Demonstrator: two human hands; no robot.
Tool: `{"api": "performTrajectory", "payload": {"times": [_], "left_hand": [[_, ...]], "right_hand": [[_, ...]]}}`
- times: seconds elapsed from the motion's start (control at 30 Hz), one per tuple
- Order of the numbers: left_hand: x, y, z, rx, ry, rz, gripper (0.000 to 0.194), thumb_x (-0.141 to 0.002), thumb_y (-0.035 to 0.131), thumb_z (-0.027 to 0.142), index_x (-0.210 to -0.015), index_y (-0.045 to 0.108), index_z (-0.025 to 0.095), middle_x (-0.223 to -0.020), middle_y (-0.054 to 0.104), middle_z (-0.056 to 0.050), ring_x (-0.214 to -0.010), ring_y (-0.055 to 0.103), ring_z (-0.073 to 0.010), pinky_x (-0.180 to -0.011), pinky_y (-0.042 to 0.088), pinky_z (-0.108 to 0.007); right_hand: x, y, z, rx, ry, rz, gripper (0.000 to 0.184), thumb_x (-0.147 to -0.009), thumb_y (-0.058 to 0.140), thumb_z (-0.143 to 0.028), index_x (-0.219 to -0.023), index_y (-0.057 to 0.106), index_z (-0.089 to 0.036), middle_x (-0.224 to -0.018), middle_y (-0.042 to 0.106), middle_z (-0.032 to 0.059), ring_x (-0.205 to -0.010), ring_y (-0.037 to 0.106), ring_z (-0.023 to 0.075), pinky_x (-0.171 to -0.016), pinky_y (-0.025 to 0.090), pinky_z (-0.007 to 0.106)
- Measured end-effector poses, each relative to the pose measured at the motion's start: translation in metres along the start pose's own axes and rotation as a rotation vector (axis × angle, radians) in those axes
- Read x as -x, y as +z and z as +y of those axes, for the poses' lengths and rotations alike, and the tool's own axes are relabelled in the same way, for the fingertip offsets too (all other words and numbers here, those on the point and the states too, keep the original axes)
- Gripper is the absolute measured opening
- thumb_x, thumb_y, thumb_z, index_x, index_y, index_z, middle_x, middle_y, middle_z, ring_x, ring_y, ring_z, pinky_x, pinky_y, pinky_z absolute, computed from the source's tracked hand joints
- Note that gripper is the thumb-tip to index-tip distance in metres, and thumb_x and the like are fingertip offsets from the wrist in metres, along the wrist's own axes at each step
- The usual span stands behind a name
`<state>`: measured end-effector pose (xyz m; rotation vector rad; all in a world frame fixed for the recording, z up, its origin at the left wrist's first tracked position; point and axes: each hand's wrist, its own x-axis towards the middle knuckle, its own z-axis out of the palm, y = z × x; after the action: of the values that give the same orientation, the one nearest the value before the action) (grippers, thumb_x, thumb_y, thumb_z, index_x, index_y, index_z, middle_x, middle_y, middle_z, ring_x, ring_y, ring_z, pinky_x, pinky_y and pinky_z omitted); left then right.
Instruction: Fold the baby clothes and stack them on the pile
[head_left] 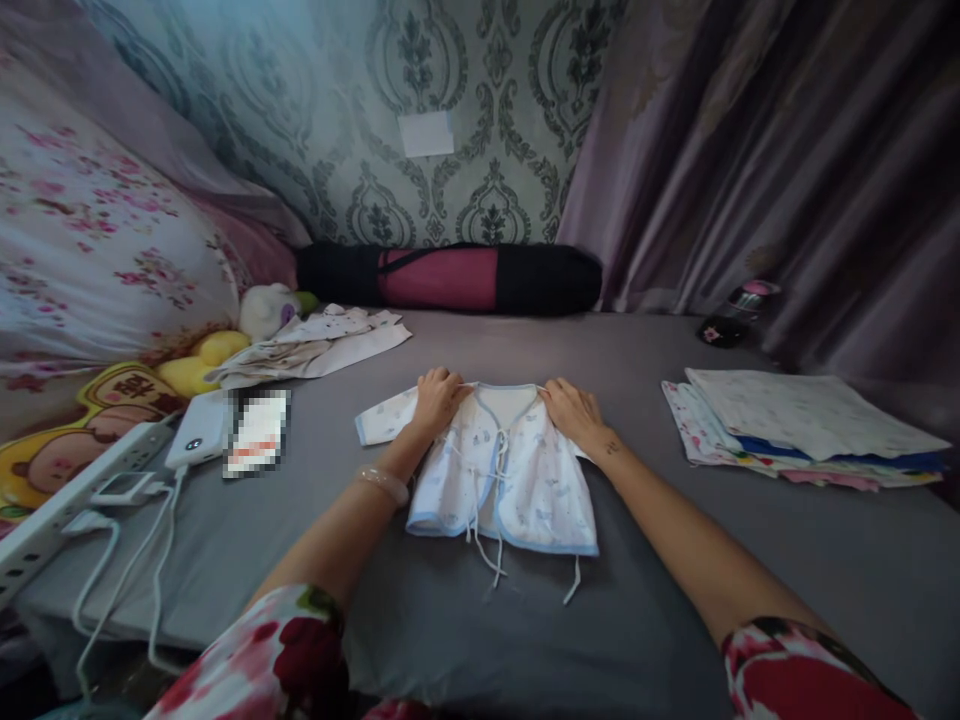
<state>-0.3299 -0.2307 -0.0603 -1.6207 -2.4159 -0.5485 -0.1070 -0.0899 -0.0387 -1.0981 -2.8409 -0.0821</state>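
A small white baby shirt (pixel 457 490) with light blue trim, a faint print and front ties lies face up on the grey sheet in front of me. My left hand (pixel 441 398) is closed on its left shoulder, fingers curled over the top edge. At the opposite shoulder, my right hand (pixel 571 408) grips the cloth beside the neckline. The left sleeve sticks out past my left hand, while my right hand and forearm mostly cover the other one. Several white ties hang loose over the front and below the hem.
Folded cloths (pixel 810 415) are stacked at the right, with a dark bottle (pixel 731 315) behind them. Crumpled clothes (pixel 315 345), plush toys (pixel 214 360), a white power bank (pixel 201 428) and a power strip (pixel 90 490) with cables lie left. A black-and-red bag (pixel 442 277) lines the wall.
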Motion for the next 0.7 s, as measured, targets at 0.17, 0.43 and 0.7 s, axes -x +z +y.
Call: {"api": "performTrajectory", "payload": {"times": [0.17,0.43,0.7], "left_hand": [[-0.019,0.006,-0.001,-0.007,-0.010,-0.010,0.029,-0.095,0.048,0.042,-0.095,0.067,0.020,-0.101,0.060,-0.010,-0.097,0.052,-0.0256,-0.082,0.033,-0.036],[-0.042,0.015,-0.007,-0.028,0.006,0.001,0.027,-0.094,0.049,0.040,-0.097,0.067,0.020,-0.104,0.061,-0.011,-0.101,0.053,-0.0269,-0.084,0.034,-0.038],[-0.045,0.018,-0.005,0.002,-0.126,-0.128,0.030,-0.093,0.047,0.043,-0.101,0.064,0.020,-0.105,0.068,-0.011,-0.101,0.060,-0.0260,-0.089,0.035,-0.038]], "right_hand": [[-0.020,-0.002,0.002,-0.012,0.006,-0.020,0.038,-0.103,0.027,-0.037,-0.111,0.060,-0.019,-0.113,0.064,0.0106,-0.100,0.063,0.0217,-0.080,0.042,0.030],[-0.039,0.002,0.004,-0.040,0.009,-0.040,0.039,-0.102,0.026,-0.034,-0.113,0.060,-0.019,-0.117,0.063,0.0126,-0.107,0.061,0.0242,-0.087,0.042,0.036],[-0.054,0.002,-0.005,-0.131,0.251,-0.113,0.062,-0.093,0.039,-0.058,-0.120,0.057,-0.006,-0.112,0.066,0.0244,-0.107,0.062,0.0342,-0.089,0.043,0.043]]}}
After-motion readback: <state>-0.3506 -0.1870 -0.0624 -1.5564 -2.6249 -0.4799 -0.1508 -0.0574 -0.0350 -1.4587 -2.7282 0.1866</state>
